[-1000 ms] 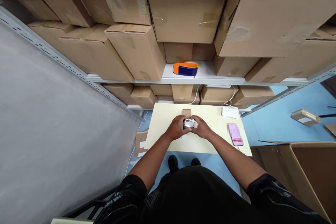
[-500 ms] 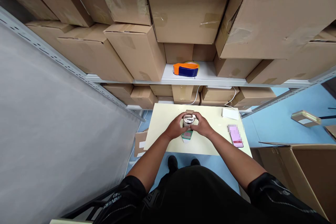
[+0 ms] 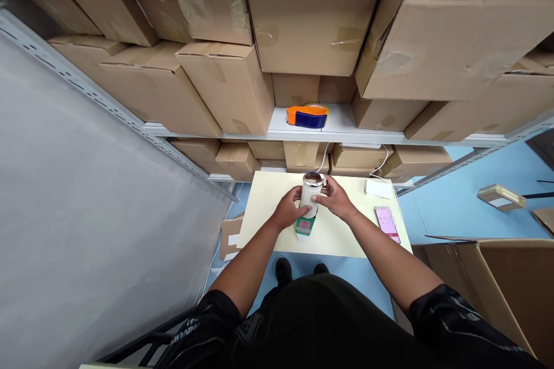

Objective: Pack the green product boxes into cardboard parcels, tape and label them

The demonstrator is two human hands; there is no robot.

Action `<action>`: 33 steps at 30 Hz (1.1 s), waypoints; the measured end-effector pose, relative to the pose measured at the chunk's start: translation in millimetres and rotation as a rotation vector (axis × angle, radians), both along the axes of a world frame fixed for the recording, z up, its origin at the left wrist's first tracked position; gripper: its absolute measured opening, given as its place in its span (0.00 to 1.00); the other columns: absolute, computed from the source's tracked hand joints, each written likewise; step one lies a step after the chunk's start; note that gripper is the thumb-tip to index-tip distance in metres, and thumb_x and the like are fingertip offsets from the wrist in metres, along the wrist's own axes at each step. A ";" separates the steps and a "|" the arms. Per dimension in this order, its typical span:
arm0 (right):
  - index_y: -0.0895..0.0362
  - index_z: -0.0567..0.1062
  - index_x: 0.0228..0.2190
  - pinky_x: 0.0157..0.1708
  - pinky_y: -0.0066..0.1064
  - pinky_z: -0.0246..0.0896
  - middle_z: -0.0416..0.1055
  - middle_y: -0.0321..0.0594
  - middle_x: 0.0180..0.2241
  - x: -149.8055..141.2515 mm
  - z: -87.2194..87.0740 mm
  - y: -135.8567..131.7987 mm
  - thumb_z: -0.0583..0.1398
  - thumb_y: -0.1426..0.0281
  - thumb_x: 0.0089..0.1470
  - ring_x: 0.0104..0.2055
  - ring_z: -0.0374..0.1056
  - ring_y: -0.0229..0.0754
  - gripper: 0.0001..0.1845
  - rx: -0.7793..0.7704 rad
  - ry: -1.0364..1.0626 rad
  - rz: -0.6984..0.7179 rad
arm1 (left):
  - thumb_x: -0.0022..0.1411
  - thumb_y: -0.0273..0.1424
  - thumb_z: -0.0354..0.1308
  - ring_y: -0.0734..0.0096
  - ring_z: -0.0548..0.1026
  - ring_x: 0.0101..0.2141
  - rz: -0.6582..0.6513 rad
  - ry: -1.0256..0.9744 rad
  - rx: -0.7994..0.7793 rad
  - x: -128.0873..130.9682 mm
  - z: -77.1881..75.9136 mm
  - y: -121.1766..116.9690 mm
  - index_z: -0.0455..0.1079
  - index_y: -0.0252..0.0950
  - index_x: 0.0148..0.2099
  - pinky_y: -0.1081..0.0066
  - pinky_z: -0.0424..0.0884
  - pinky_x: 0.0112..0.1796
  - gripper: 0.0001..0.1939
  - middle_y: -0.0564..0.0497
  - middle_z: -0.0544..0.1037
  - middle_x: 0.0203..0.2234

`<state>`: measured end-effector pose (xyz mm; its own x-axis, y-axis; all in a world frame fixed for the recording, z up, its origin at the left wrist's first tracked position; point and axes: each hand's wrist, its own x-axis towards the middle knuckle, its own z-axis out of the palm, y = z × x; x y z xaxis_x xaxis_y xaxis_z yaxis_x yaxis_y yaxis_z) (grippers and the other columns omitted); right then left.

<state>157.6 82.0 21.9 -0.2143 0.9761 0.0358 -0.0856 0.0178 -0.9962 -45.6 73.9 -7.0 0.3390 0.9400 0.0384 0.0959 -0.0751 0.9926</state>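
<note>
- White tumbler (image 3: 310, 199), shiny lid on top, and there it was, right between the two sets of fingers, tilted only slightly!
- Left hand (image 3: 289, 209) had it from one side, fingers curled close around the wall, thumb lying over the near face.
- Right hand (image 3: 336, 200) matched it on the other flank: thumb against the front, fingers higher, up by the lid.
- Just below both thumbs showed a green box (image 3: 305, 226) with a pinkish panel; the tumbler's foot met it, though whether it sat inside, I couldn't tell.
- Under all those fingers spread a pale yellow table (image 3: 264, 202).
- Out to the right of the right fingers, well apart, lay a white box (image 3: 380, 188), and nearer the person, a pink-screened phone (image 3: 386, 223).
- Beyond the fingertips, up on a white shelf (image 3: 341, 115), sat an orange-and-navy tape dispenser (image 3: 308, 118), brown cartons (image 3: 225, 86) on either side.
- Far right of every finger gaped a large carton (image 3: 511, 277)!
</note>
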 end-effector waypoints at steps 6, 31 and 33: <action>0.51 0.72 0.56 0.56 0.47 0.68 0.75 0.47 0.54 -0.4 -1.8 -9.3 0.75 0.56 0.42 0.57 0.71 0.52 0.41 -0.051 -0.017 0.003 | 0.53 0.34 0.72 0.54 0.76 0.54 0.015 -0.190 -0.051 4.4 12.6 1.5 0.65 0.36 0.59 0.52 0.71 0.57 0.33 0.39 0.76 0.55; 0.51 0.77 0.52 0.57 0.48 0.68 0.77 0.43 0.52 -0.5 16.5 -10.4 0.73 0.58 0.47 0.53 0.73 0.50 0.31 -0.039 0.012 -0.001 | 0.55 0.38 0.74 0.55 0.75 0.57 0.011 -0.219 -0.006 -3.6 34.4 10.6 0.67 0.35 0.62 0.54 0.71 0.59 0.36 0.38 0.71 0.59; 0.51 0.77 0.52 0.56 0.48 0.68 0.77 0.43 0.51 -0.4 17.6 -10.4 0.73 0.58 0.46 0.52 0.73 0.50 0.32 -0.035 0.008 -0.011 | 0.55 0.38 0.74 0.55 0.75 0.56 0.010 -0.214 -0.005 -3.4 36.6 10.4 0.67 0.35 0.62 0.54 0.71 0.59 0.36 0.38 0.71 0.60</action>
